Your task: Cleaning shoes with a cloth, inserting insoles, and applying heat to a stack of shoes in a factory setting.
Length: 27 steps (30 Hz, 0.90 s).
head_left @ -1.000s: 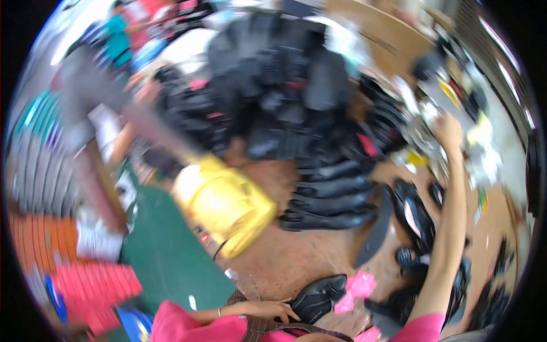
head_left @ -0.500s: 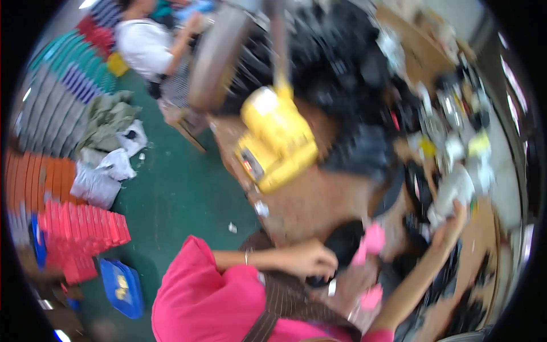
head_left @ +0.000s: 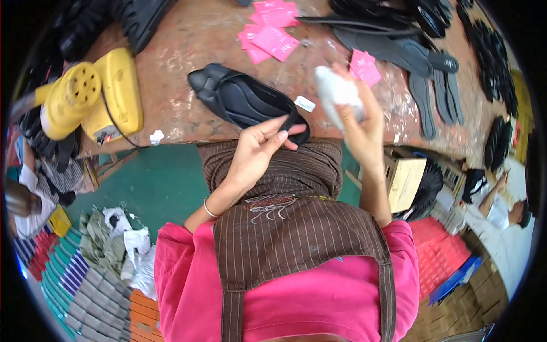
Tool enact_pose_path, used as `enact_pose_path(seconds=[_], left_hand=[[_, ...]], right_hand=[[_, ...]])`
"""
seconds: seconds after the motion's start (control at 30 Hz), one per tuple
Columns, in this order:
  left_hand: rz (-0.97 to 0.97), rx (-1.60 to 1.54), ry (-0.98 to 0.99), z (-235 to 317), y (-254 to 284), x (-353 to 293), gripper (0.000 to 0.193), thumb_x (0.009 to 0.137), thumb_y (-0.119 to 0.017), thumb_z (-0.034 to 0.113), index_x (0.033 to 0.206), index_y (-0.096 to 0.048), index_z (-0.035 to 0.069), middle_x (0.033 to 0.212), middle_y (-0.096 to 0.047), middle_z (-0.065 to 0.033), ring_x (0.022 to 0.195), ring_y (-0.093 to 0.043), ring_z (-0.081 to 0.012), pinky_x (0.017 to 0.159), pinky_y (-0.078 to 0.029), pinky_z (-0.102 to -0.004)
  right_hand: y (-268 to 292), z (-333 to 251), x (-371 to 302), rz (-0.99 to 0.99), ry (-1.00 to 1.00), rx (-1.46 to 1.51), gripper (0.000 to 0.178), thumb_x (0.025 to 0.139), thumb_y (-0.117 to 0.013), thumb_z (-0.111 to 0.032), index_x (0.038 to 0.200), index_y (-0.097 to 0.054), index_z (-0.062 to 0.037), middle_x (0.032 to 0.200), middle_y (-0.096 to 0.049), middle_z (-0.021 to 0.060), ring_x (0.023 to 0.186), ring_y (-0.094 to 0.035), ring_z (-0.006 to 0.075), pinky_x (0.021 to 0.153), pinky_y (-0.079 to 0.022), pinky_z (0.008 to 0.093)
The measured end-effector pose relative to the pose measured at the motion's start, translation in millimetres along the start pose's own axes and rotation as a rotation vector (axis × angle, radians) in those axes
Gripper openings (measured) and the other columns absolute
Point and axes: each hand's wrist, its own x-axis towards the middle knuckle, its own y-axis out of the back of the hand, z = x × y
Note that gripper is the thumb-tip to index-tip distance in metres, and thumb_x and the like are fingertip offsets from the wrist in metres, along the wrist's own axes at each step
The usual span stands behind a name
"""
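Note:
A black pointed flat shoe [head_left: 242, 101] with a bow on its toe and a strap at the heel lies on the worn brown table before me, toe to the far left. My left hand [head_left: 259, 149] has its fingers closed around the strap at the heel end. In my right hand [head_left: 360, 117], raised just right of the shoe, is a white wad [head_left: 336, 94]; blur keeps me from telling whether it is cloth or paper. Between the shoe and that wad lies a small white label [head_left: 305, 104].
Pink cards [head_left: 276, 41] lie in a pile beyond the shoe, with grey insoles [head_left: 393, 51] to their right. A yellow machine [head_left: 117, 94] stands at the table's left. Black shoes [head_left: 139, 23] crowd the far left. Stacked boxes [head_left: 99, 299] line the floor behind me; a person [head_left: 504, 214] sits at right.
My view has swung round to face the table squarely. My right hand has come back from the clutter at the right with the white wad; my left hand is now at the shoe's strap.

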Motion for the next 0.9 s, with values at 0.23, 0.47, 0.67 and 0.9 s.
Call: enact_pose_path(seconds=[0.23, 0.47, 0.67, 0.9], left_hand=[[-0.13, 0.195, -0.063, -3, 7, 21, 0.034, 0.094, -0.051, -0.006, 0.128, -0.056, -0.004, 0.115, -0.065, -0.0058, 0.103, -0.061, -0.0121, 0.093, -0.047, -0.0276], [-0.011, -0.067, -0.014, -7, 13, 17, 0.057, 0.089, -0.05, -0.011, 0.144, -0.043, -0.001, 0.132, -0.057, -0.0093, 0.097, -0.059, -0.011, 0.085, -0.048, -0.0262], [0.076, -0.166, 0.045, 9, 1, 20, 0.059, 0.092, -0.048, -0.008, 0.149, -0.034, -0.002, 0.152, -0.039, -0.0134, 0.082, -0.053, -0.0074, 0.074, -0.048, -0.0249], [0.173, -0.34, 0.132, 22, -8, 16, 0.059, 0.091, -0.051, -0.008, 0.148, -0.036, -0.002, 0.152, -0.04, -0.0096, 0.085, -0.054, -0.0072, 0.067, -0.047, -0.0243]], right_hand=[[-41, -2, -39, 0.073, 0.236, -0.603, 0.052, 0.066, -0.071, -0.006, 0.115, -0.07, -0.023, 0.097, -0.061, 0.0058, 0.076, -0.059, 0.0229, 0.062, -0.053, 0.0345], [-58, 7, -26, 0.115, 0.235, -0.568, 0.046, 0.065, -0.07, -0.005, 0.109, -0.071, -0.0199, 0.088, -0.061, 0.0049, 0.074, -0.061, 0.0244, 0.06, -0.053, 0.0369], [-74, -6, -29, 0.142, 0.261, -0.381, 0.041, 0.062, -0.073, -0.002, 0.101, -0.071, -0.0163, 0.085, -0.062, 0.0065, 0.075, -0.063, 0.0271, 0.06, -0.053, 0.0379], [-78, -6, -33, 0.095, 0.248, -0.37, 0.043, 0.06, -0.072, -0.005, 0.101, -0.072, -0.015, 0.088, -0.063, 0.007, 0.076, -0.064, 0.0272, 0.063, -0.055, 0.037]])
